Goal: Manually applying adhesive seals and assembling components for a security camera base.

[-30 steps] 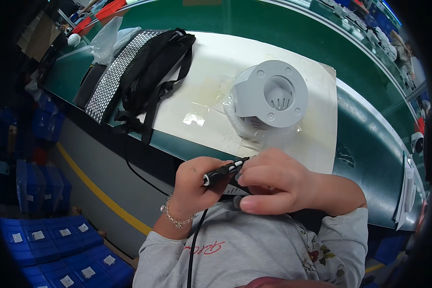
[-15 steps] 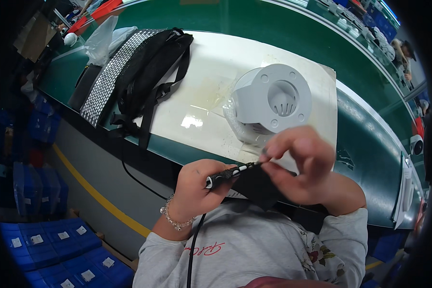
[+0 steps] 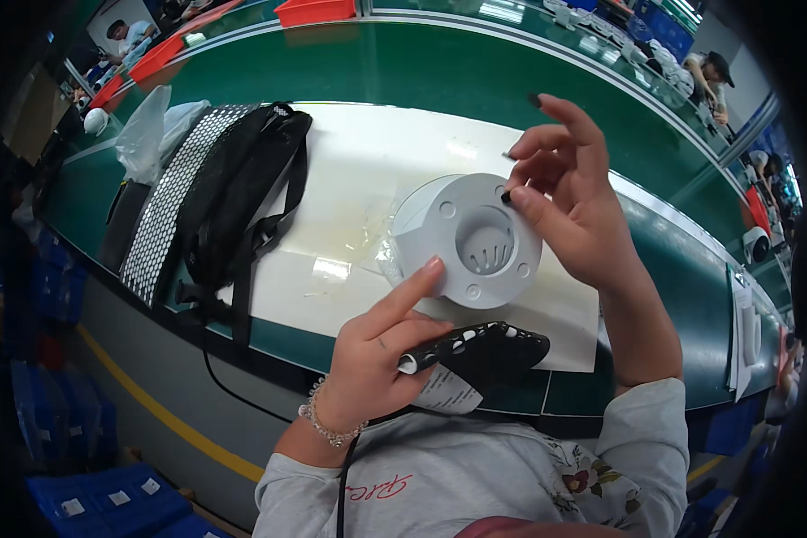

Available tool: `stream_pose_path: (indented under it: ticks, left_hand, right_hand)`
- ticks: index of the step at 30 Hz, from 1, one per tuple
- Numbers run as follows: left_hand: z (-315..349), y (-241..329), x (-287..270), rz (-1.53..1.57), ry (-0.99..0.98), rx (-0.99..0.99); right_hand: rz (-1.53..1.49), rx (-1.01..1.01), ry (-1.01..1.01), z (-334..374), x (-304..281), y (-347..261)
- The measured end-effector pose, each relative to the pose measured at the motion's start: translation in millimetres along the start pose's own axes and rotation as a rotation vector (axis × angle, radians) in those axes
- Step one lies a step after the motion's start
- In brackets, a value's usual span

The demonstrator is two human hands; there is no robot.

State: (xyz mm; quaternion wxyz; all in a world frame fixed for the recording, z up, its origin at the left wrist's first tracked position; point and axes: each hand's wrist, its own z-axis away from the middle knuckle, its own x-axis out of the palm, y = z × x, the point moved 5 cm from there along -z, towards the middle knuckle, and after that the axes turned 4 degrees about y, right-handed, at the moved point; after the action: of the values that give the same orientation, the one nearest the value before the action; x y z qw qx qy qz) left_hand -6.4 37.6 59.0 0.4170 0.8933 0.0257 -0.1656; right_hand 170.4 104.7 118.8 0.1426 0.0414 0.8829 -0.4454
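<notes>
A white plastic housing [image 3: 421,211] lies with its round base [image 3: 457,190] facing up, showing a slotted round well and small circular recesses. My right hand [image 3: 569,193] is over its right rim, thumb and finger pinched on a small black piece [image 3: 506,196] beside a recess; the other fingers are raised. My left hand [image 3: 386,350] grips a bent black sheet [image 3: 498,351] with white round spots along its edge. Its index finger stretches out to touch the base's lower left. A white printed label [image 3: 448,392] hangs below the sheet.
A white board [image 3: 341,206] lies under the housing on the green bench [image 3: 403,67]. Black mesh straps [image 3: 233,193] and a clear plastic bag [image 3: 143,139] are at the left. Blue bins [image 3: 108,498] stand on the floor. Red trays [image 3: 314,11] and other people are farther back.
My right hand has moved from the sheet up to the base with the small black piece. My left index finger has reached onto the base, and the sheet has come forward over the bench edge.
</notes>
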Motion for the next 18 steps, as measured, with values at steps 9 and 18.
stream_pose_path:
  ticks: [9, 18]
  left_hand:
    - [9, -20, 8, -0.020, -0.004, 0.037]
    - [12, -26, 9, -0.009, -0.015, 0.063]
  right_hand:
    - [0.182, -0.019, -0.076, -2, 5, -5]
    - [0.350, -0.168, -0.131, -2, 10, -15]
